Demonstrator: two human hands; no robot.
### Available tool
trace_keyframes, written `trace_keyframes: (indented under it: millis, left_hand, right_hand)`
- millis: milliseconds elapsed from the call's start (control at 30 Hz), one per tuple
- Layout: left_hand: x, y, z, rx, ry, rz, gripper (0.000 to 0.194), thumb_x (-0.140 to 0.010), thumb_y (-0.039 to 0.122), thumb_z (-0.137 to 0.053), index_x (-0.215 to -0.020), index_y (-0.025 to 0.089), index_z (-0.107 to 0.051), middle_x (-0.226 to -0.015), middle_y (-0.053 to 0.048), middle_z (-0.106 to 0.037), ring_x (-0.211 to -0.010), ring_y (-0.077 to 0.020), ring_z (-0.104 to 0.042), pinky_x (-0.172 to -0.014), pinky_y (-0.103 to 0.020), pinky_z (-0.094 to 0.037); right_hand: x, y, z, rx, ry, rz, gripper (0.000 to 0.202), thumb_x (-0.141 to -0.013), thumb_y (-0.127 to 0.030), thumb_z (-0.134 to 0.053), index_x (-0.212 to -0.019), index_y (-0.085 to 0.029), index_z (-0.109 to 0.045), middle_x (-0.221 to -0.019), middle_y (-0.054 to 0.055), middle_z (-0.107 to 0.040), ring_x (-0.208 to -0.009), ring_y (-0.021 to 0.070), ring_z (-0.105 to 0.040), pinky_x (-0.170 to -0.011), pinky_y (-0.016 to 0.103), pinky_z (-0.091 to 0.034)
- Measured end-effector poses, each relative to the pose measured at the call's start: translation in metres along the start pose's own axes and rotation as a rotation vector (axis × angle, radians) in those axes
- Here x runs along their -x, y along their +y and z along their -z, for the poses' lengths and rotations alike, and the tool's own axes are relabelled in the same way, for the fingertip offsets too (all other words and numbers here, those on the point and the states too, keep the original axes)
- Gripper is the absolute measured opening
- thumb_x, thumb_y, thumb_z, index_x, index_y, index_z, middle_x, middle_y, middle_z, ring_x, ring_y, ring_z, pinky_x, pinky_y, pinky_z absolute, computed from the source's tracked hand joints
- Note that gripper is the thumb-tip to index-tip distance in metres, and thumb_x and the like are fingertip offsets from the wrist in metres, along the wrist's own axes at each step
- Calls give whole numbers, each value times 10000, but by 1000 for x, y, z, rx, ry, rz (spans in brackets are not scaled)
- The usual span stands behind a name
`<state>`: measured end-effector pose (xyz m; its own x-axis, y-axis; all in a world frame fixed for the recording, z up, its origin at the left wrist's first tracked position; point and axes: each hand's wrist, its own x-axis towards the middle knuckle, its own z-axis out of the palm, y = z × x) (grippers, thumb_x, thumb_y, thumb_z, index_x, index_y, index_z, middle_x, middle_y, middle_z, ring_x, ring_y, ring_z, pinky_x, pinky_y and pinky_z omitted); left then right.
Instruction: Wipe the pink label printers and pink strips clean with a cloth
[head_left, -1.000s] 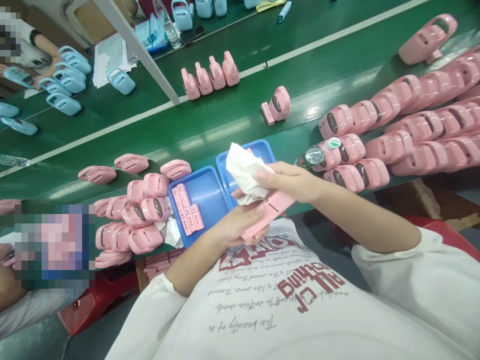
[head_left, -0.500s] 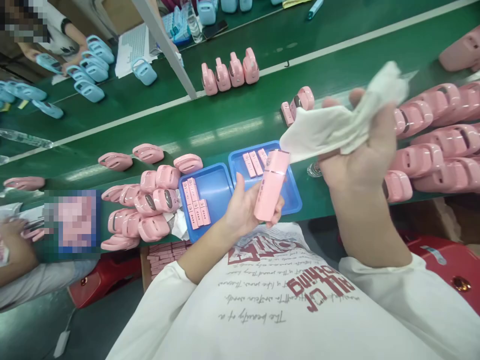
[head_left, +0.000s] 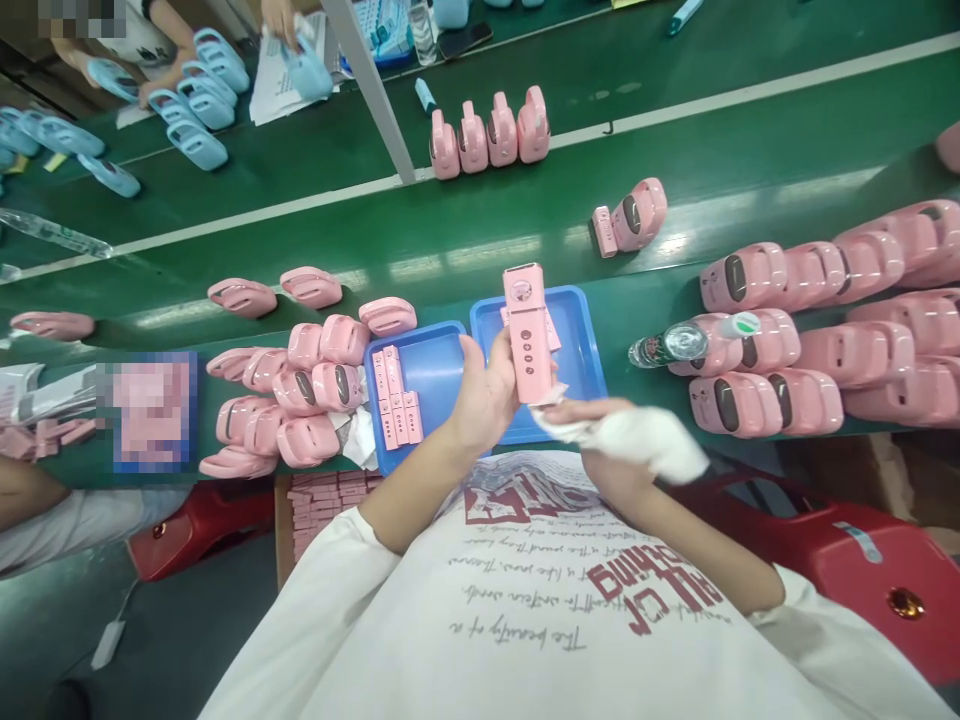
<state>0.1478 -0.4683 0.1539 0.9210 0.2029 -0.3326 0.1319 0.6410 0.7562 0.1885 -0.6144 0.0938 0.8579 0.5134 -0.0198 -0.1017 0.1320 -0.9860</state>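
Observation:
My left hand (head_left: 486, 395) grips a pink rectangular device (head_left: 531, 340) from its left side, front face up, showing a round picture and several dark round marks. At the device's lower end, my right hand (head_left: 611, 450) holds a white cloth (head_left: 651, 440) that touches the lower edge. Beneath the device is a blue tray (head_left: 589, 340) with pink pieces partly hidden by it. A second blue tray (head_left: 442, 390), to the left, holds several small pink devices (head_left: 390, 375).
Pink handled cases (head_left: 806, 400) crowd the right, beside a clear bottle (head_left: 679, 343). More pink cases (head_left: 307, 440) lie left of the trays. A grey post (head_left: 375, 95) rises behind. Across the green bench (head_left: 465, 240), people's hands handle blue cases (head_left: 206, 100).
My right hand and the cloth have come down and left to the device's lower end. The device has turned more upright, its marked face towards the camera. Across the bench, a hand now grasps a blue case.

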Motion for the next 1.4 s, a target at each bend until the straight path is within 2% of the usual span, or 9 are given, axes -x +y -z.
trace_keyframes:
  millis: [167, 300, 500, 733, 900, 1033, 1167, 1300, 1400]
  left_hand:
    - [-2, 1, 4, 71, -27, 4, 466, -921, 566, -331, -1109, 186, -523, -896, -53, -629, -910, -204, -633, -806, -345, -508]
    - [-8, -11, 16, -27, -8, 15, 399, -855, 394, -557, -1183, 186, -467, -896, -34, -619, -828, -183, -648, -747, -321, -521]
    - [-54, -61, 75, -964, 370, 104, 469, -871, 225, -521, -1318, 152, -398, -1277, -147, -514, -1190, -249, -505, -977, -393, -441]
    - [-119, -109, 102, -1231, 475, 275, 593, -905, 207, -435, -1459, 131, -240, -1298, -233, -485, -1132, -293, -583, -962, -386, -437]
    - [-146, -108, 105, -1396, 455, 345, 477, -920, 144, -335, -1394, 117, -381, -1178, -214, -582, -1059, -273, -621, -890, -363, -467]
    - [-119, -91, 121, -1527, 476, 281, 333, -930, 231, -383, -1215, 176, -548, -1203, -136, -568, -1102, -231, -574, -911, -322, -454]
    - [-42, -85, 157, -1635, 691, 339, 308, -906, 272, -455, -1168, 132, -535, -1198, -160, -537, -1138, -271, -525, -914, -365, -453]
    - [21, -102, 188, -1671, 877, 507, 329, -844, 167, -531, -1134, 12, -513, -1112, -228, -558, -1089, -308, -545, -900, -394, -454]
    - [30, -116, 200, -1681, 923, 530, 366, -833, 155, -552, -1162, 8, -486, -1120, -224, -561, -1094, -295, -546, -922, -375, -439]
  right_hand:
    - [-24, -5, 20, -598, 302, -382, 273, -847, -454, -511, -864, -248, -689, -827, -8, -733, -846, 176, -693, -866, 392, -554]
    - [-35, -7, 31, -778, 352, -574, 294, -853, -442, -502, -930, -232, -694, -926, 1, -732, -979, 162, -661, -935, 356, -516]
    - [-20, 16, 41, -550, 294, -724, 301, -721, -379, -629, -961, -201, -662, -1002, 70, -720, -1042, 251, -647, -923, 439, -524]
    - [-1, 48, 49, -248, 279, -708, 572, -569, -326, -796, -1088, -210, -587, -849, 43, -718, -906, 264, -682, -770, 380, -583]
    - [-3, 66, 55, -59, 274, -679, 514, -518, -385, -815, -959, -187, -640, -842, 32, -698, -784, 225, -672, -667, 326, -579]
    - [-5, 81, 75, 84, 225, -617, 511, -532, -418, -795, -955, -168, -656, -890, 52, -699, -824, 221, -653, -631, 292, -545]
    - [-4, 91, 96, 407, 151, -558, 558, -589, -495, -756, -1003, -131, -665, -913, 94, -703, -873, 267, -642, -666, 331, -536]
    - [-9, 90, 88, 335, 108, -533, 653, -723, -650, -574, -1096, -117, -633, -1024, 140, -684, -926, 274, -641, -709, 354, -544]
    - [-21, 87, 71, 372, 72, -579, 620, -723, -674, -552, -1002, -131, -661, -924, 122, -691, -806, 246, -642, -671, 351, -539]
